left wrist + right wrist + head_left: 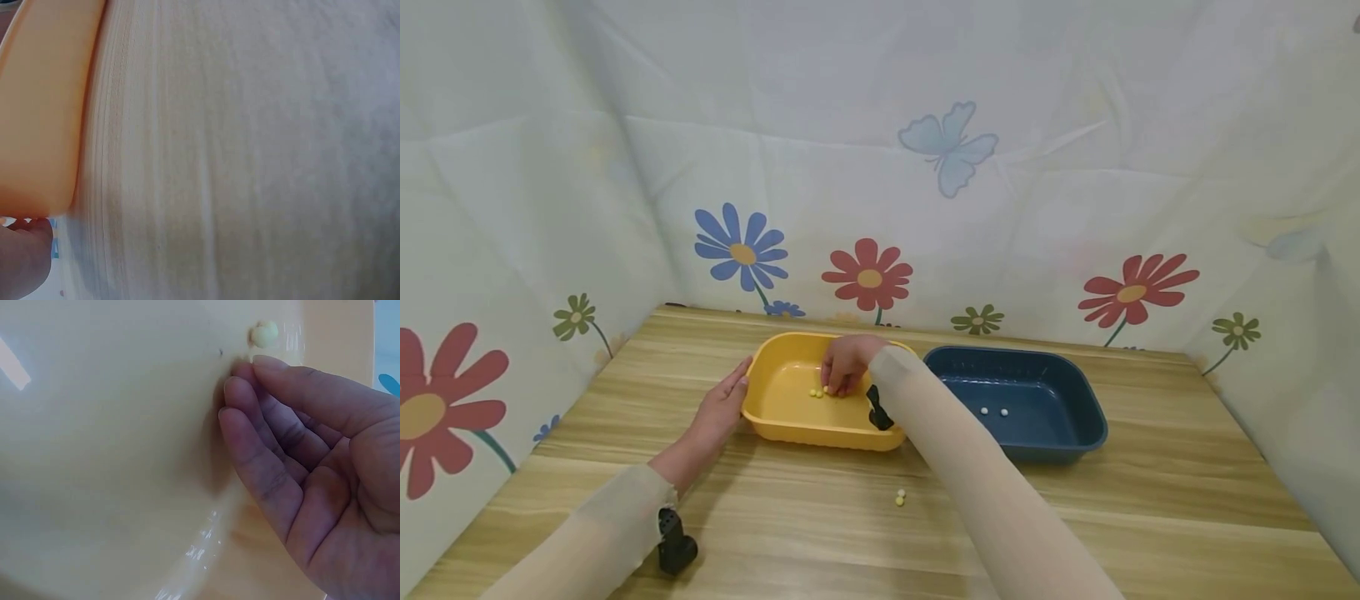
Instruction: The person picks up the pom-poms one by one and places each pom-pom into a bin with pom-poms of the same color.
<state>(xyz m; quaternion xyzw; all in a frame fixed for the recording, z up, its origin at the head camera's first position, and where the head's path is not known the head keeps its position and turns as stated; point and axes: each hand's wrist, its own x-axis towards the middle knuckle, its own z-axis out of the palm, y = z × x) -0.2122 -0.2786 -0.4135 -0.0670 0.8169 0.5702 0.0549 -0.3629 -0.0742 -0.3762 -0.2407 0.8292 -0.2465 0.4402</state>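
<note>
Steadying yellow tray (pixel 782 421) with flat left hand (pixel 721 410) | right hand (pixel 846 364) inside, fingers relaxed, touching yellow beads (pixel 815 392) on floor | advising light fingertip contact, tray held firm.

The smooth orange-yellow plastic tray wall (pixel 40 106) fills the left edge, seen very close. Beside it stretches the pale, blurred wood-grain tabletop (pixel 250 156). A bit of the left hand (pixel 22 259) shows at the bottom-left corner, under the tray's end.

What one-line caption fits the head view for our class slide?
Left hand steadies a yellow tray while right hand reaches yellow beads inside it.
</note>
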